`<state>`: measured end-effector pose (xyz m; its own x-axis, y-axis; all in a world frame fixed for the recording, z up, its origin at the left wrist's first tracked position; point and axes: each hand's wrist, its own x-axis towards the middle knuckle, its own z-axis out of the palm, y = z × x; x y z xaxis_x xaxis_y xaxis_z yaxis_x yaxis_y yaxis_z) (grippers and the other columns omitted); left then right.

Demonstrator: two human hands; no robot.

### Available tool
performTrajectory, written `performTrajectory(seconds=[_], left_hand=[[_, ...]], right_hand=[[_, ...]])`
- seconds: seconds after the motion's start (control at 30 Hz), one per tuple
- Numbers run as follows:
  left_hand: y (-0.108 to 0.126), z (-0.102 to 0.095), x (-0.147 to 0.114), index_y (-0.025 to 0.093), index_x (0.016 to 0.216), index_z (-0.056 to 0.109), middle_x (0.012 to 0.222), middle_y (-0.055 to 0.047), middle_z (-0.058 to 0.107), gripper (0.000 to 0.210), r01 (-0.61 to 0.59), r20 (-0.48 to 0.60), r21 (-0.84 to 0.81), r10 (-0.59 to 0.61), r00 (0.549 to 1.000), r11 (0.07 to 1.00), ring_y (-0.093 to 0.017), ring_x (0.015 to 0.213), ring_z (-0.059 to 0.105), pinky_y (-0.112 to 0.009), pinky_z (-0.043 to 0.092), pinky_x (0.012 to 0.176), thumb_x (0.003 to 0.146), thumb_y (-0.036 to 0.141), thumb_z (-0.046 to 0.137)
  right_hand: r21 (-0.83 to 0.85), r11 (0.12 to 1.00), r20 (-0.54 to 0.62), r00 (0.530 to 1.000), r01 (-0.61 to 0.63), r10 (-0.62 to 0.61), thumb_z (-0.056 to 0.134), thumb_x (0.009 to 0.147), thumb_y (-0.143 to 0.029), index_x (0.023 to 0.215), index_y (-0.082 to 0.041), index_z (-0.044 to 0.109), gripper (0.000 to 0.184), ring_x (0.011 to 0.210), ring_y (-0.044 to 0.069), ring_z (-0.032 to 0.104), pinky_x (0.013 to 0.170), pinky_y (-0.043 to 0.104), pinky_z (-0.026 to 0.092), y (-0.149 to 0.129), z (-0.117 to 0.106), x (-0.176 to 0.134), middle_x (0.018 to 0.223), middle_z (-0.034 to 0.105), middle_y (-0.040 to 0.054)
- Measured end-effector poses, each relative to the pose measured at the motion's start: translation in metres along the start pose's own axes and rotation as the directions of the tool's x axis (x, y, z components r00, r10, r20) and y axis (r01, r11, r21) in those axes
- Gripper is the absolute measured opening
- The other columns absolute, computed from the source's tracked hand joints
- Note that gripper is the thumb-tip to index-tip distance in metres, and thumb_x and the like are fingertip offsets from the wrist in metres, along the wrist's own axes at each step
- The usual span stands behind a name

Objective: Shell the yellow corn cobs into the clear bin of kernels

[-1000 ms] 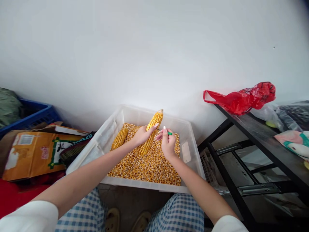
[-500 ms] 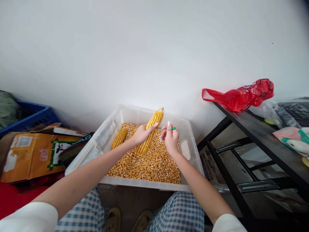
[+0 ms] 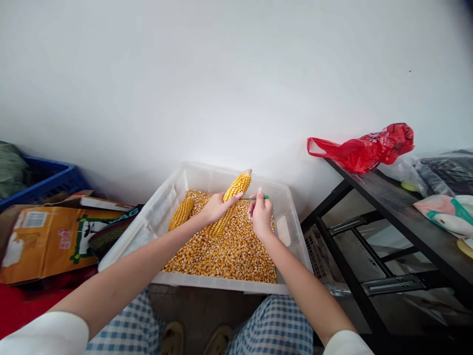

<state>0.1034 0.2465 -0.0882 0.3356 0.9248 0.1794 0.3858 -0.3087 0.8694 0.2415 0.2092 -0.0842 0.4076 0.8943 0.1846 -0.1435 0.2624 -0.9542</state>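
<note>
An ear of yellow corn (image 3: 236,186) slants upward over the bin, its pale tip pointing away to the right. My left hand (image 3: 217,207) is closed around its middle, thumb lying along the kernels. Fingers of my right hand (image 3: 260,213) are closed on a slim screwdriver-like tool with a green handle (image 3: 266,196); its thin metal shaft points left, with the end at the corn near my left thumb. Below both hands lie loose corn kernels (image 3: 221,259) in a translucent plastic bin (image 3: 157,231). A second ear of corn (image 3: 181,213) rests on the kernels at the left.
A black-framed table (image 3: 384,197) on the right bears a red plastic bag (image 3: 365,150) and other packages. To the left are an orange cardboard box (image 3: 55,241) and a blue crate (image 3: 55,180). A white wall (image 3: 229,88) rises behind the bin.
The tool's shaft has come into view between my right hand and the corn. The corn ear leans slightly more to the right; both hands stay nearly in place.
</note>
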Motion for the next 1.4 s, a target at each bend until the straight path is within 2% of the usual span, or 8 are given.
performTrajectory(seconds=[0.2,0.37,0.5,0.67,0.73,0.93,1.23,1.4], left_hand=[[-0.001,0.002,-0.003,0.013,0.076,0.065,0.067,-0.004,0.063,0.051,-0.054,0.071,0.045,0.051,0.996,0.998,-0.022,0.063,0.056,-0.026,0.037,0.057,0.07,0.061,0.05],[-0.003,0.006,-0.001,0.013,0.075,0.063,0.068,-0.004,0.064,0.055,0.124,0.115,-0.218,-0.101,0.988,0.968,-0.023,0.066,0.058,-0.027,0.04,0.058,0.072,0.064,0.044],[-0.001,0.008,-0.001,0.012,0.083,0.065,0.074,-0.006,0.067,0.055,0.199,0.209,-0.398,-0.123,0.97,0.895,-0.023,0.07,0.06,-0.029,0.043,0.063,0.072,0.063,0.046],[-0.001,0.009,-0.001,0.012,0.091,0.065,0.077,-0.007,0.068,0.054,0.239,0.245,-0.497,-0.129,0.961,0.834,-0.024,0.072,0.062,-0.031,0.045,0.065,0.073,0.061,0.048],[0.0,0.009,-0.001,0.012,0.094,0.065,0.081,-0.008,0.069,0.055,0.257,0.26,-0.509,-0.138,0.956,0.821,-0.025,0.073,0.062,-0.032,0.046,0.066,0.073,0.061,0.048],[0.0,0.01,-0.002,0.012,0.088,0.066,0.081,-0.008,0.069,0.053,0.225,0.231,-0.477,-0.126,0.965,0.849,-0.025,0.074,0.063,-0.03,0.045,0.065,0.073,0.06,0.049],[-0.001,0.014,-0.005,0.01,0.091,0.066,0.09,-0.011,0.069,0.057,0.245,0.275,-0.455,-0.126,0.953,0.856,-0.028,0.084,0.062,-0.032,0.046,0.071,0.071,0.06,0.051],[0.002,0.012,-0.006,0.01,0.093,0.065,0.09,-0.01,0.069,0.055,0.186,0.217,-0.435,-0.099,0.971,0.881,-0.027,0.085,0.062,-0.032,0.046,0.073,0.073,0.059,0.05]], right_hand=[[-0.032,0.994,-0.009,0.995,-0.1,0.1,0.045,0.077,-0.058,0.067,-0.018,0.043,0.041,0.026,0.006,0.032,0.027,0.017,0.022,0.004,-0.007,0.013,0.035,0.037,-0.0088],[-0.047,0.997,0.067,0.995,-0.068,0.071,0.045,0.076,-0.059,0.065,-0.018,0.044,0.043,0.026,0.006,0.031,0.027,0.016,0.022,0.0,-0.011,0.018,0.033,0.037,-0.0082],[-0.047,0.994,0.19,0.977,-0.094,0.101,0.046,0.076,-0.059,0.068,-0.017,0.047,0.043,0.028,0.005,0.035,0.028,0.016,0.024,-0.001,-0.01,0.015,0.037,0.042,-0.0065],[0.015,1.0,0.078,0.997,0.004,-0.005,0.046,0.077,-0.058,0.07,-0.017,0.046,0.042,0.032,0.005,0.04,0.032,0.016,0.028,-0.004,-0.01,0.012,0.041,0.044,-0.007],[0.008,0.999,0.065,0.997,0.038,-0.039,0.043,0.078,-0.059,0.071,-0.017,0.046,0.042,0.033,0.006,0.041,0.033,0.016,0.03,-0.006,-0.01,0.011,0.042,0.045,-0.0068],[-0.157,0.98,0.162,0.982,0.122,-0.097,0.043,0.08,-0.056,0.073,-0.018,0.048,0.039,0.032,0.006,0.041,0.034,0.017,0.034,-0.004,-0.009,0.009,0.042,0.047,-0.0064],[-0.144,0.988,0.188,0.978,-0.064,0.09,0.046,0.076,-0.06,0.068,-0.018,0.045,0.043,0.026,0.006,0.034,0.026,0.016,0.024,-0.008,-0.014,0.022,0.036,0.04,-0.0081],[-0.076,0.997,0.143,0.989,-0.016,0.027,0.043,0.079,-0.058,0.071,-0.018,0.046,0.041,0.029,0.006,0.038,0.03,0.016,0.028,-0.002,-0.011,0.013,0.04,0.043,-0.0073]])
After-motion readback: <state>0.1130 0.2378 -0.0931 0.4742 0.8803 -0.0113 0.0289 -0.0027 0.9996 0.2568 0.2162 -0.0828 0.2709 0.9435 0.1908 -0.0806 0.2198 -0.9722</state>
